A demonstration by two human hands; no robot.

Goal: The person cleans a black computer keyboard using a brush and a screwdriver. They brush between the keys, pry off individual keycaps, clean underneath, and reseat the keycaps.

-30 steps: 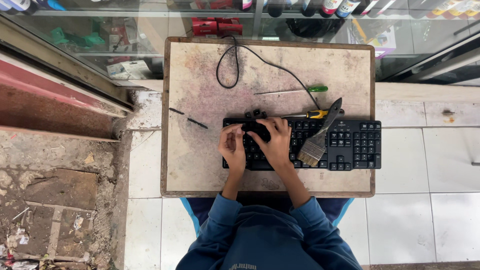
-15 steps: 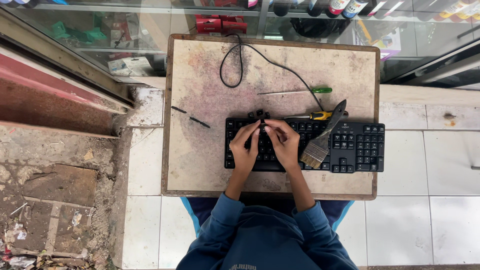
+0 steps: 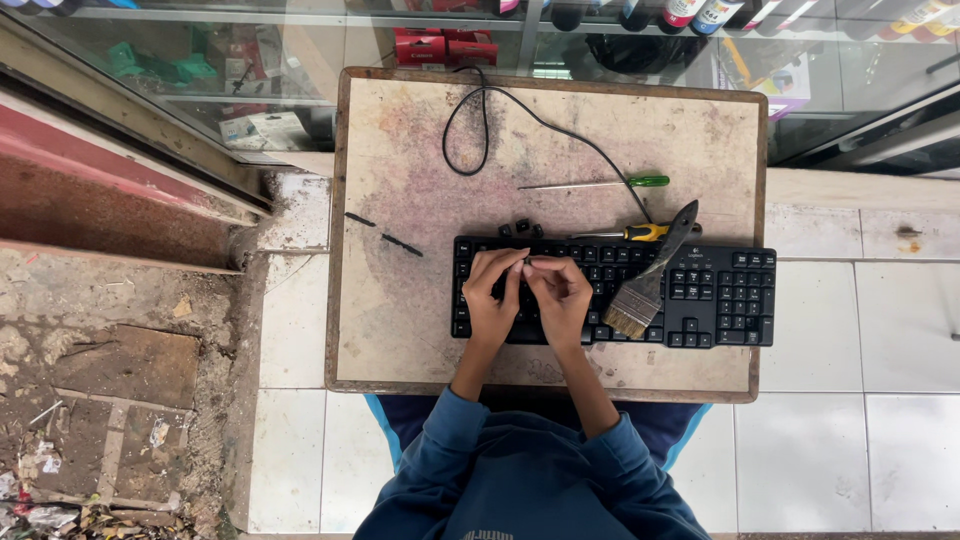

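A black keyboard (image 3: pixel 720 300) lies on a worn wooden table (image 3: pixel 400 330). Both my hands hover over its left half with their fingertips meeting. My left hand (image 3: pixel 492 302) and my right hand (image 3: pixel 562 300) pinch a small thin pale piece (image 3: pixel 540 262) between them; I cannot tell what it is. A paintbrush (image 3: pixel 650 285) rests across the keyboard just right of my right hand. Several loose black keycaps (image 3: pixel 520 228) sit at the keyboard's far edge.
A yellow-handled screwdriver (image 3: pixel 645 232) and a green-handled screwdriver (image 3: pixel 600 183) lie behind the keyboard. Its black cable (image 3: pixel 480 120) loops toward the far table edge. Two dark strips (image 3: pixel 385 235) lie to the left. A glass showcase (image 3: pixel 250 90) stands beyond; broken ground (image 3: pixel 110 370) is on the left.
My hands lifted off the keys at the keyboard's left end and came together, fingertips now pinching a small piece. The view shifted slightly.
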